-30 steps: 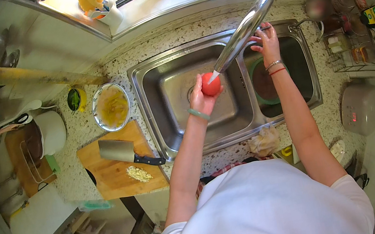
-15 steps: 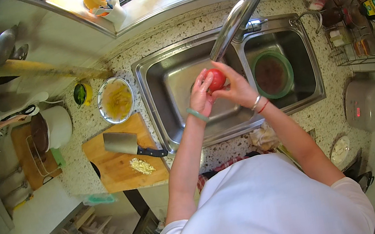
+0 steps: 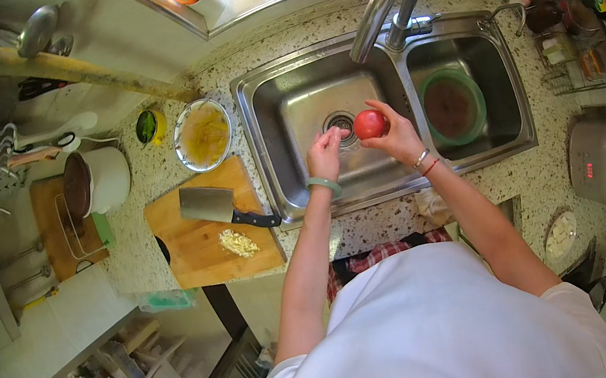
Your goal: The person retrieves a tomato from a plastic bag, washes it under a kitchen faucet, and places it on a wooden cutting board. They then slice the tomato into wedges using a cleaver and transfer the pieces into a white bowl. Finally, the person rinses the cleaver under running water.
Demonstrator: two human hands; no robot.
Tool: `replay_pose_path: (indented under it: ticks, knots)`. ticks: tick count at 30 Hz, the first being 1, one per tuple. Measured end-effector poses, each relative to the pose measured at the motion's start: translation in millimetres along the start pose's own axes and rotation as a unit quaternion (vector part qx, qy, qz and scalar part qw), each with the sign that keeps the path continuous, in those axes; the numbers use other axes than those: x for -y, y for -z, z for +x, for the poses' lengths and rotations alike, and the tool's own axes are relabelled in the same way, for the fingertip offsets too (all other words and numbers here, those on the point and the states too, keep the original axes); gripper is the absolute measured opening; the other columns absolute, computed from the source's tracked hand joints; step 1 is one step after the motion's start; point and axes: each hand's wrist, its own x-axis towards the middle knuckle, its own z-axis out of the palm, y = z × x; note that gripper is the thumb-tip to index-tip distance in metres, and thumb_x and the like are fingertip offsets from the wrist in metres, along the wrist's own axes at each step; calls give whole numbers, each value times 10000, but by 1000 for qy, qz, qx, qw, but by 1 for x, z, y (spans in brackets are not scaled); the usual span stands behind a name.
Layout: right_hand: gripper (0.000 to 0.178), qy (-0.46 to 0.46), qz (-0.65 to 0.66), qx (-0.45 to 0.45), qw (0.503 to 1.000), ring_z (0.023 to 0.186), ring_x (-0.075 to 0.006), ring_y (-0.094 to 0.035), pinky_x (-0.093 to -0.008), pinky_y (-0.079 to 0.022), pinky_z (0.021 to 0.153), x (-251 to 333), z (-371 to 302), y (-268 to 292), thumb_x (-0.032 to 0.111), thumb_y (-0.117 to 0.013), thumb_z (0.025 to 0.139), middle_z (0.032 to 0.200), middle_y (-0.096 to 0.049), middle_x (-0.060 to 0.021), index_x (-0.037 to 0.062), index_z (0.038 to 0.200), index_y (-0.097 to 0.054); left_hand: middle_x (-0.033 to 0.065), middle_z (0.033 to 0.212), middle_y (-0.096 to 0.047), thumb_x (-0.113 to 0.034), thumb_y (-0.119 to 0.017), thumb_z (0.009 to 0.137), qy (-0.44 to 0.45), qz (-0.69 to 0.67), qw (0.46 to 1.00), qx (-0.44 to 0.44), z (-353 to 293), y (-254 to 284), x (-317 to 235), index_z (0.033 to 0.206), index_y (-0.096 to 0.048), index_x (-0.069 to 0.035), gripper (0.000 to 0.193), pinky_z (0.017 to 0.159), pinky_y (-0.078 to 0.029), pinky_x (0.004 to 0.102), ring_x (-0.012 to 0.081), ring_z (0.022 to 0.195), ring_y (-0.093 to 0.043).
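A round red tomato (image 3: 370, 125) is gripped in my right hand (image 3: 401, 140), its fingers and thumb around the right side. Just left of the tomato, my left hand (image 3: 325, 156) is held up with nothing in it, its fingers stretched out and a small gap between them and the tomato. Both hands are over the left basin of the steel sink (image 3: 284, 124), near the round drain (image 3: 341, 125). The curved faucet (image 3: 375, 13) arches above and behind them; I cannot make out water running from it.
A green basin (image 3: 480, 107) with dark liquid sits in the right sink bowl. To the left, a cutting board (image 3: 191, 260) bears a cleaver (image 3: 207, 202) and chopped pale bits (image 3: 237, 243). Behind it stands a bowl of yellowish food (image 3: 203, 135). A spice rack (image 3: 581, 30) is far right.
My left hand has come off the tomato and moved apart from it. The tomato stays in my right hand, a little to the right. The whole view has shifted slightly.
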Motion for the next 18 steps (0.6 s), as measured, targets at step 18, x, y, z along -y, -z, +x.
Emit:
replay_pose_path:
  ticks: [18]
  knots:
    - [531,-16,-301,-77,950,1181,-296,-551,-492,-431,936,-18,-37,-62,372,-690,824,1284,-583,-122,110,1271,-574,81,1108,-595,-241,-799,775,-98,-63,993,-20,-45,79,3,1264,-471,-82,610,798,-550,340,209,1012,-617]
